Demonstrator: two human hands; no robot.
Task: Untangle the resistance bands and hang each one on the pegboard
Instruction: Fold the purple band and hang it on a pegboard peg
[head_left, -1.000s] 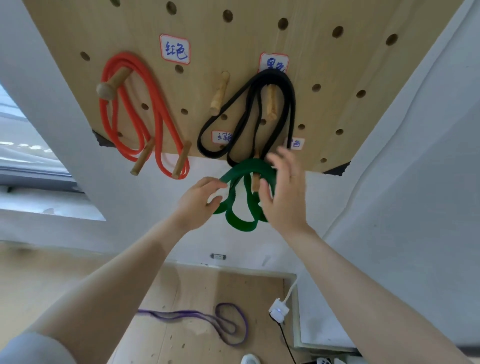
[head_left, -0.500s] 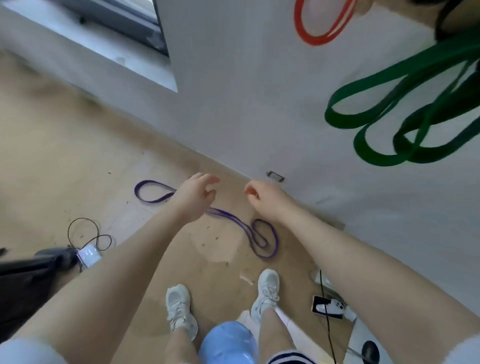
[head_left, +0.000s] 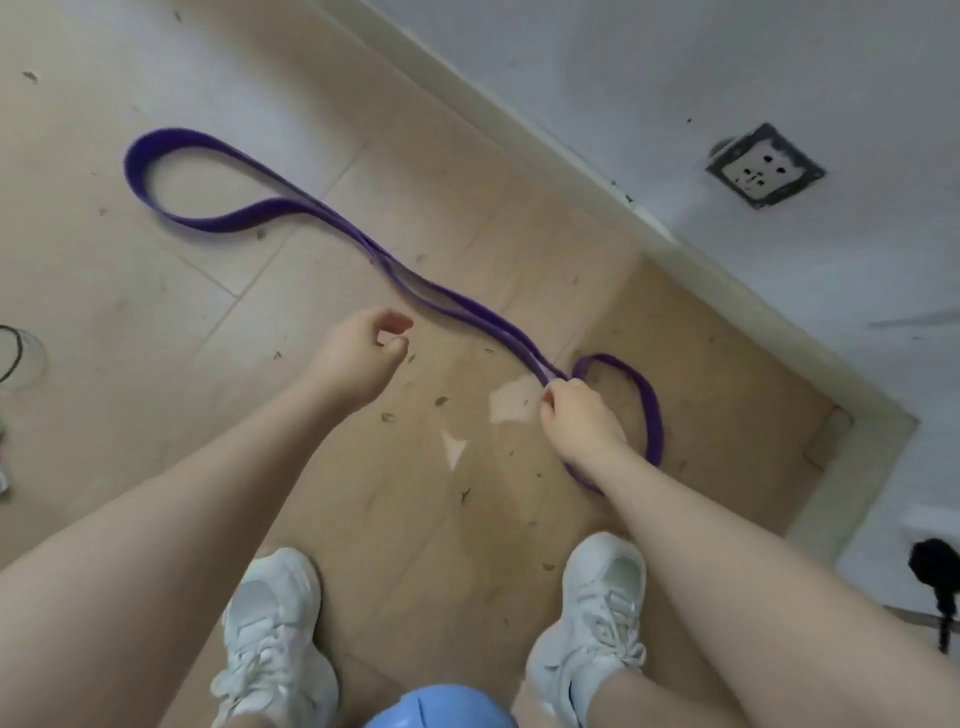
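The band running from upper left of the frame to my right hand is solid purple, paler, almost lilac, where my fingers pinch it. The floor is tan, flecked with small dark specks, with 2 pale whitish patches near the centre. My 2 sneakers at the bottom are white with grey panels and white laces. Between them sits something light blue. The wall at upper right is white-grey, its socket plate white inside a dark grey rim.
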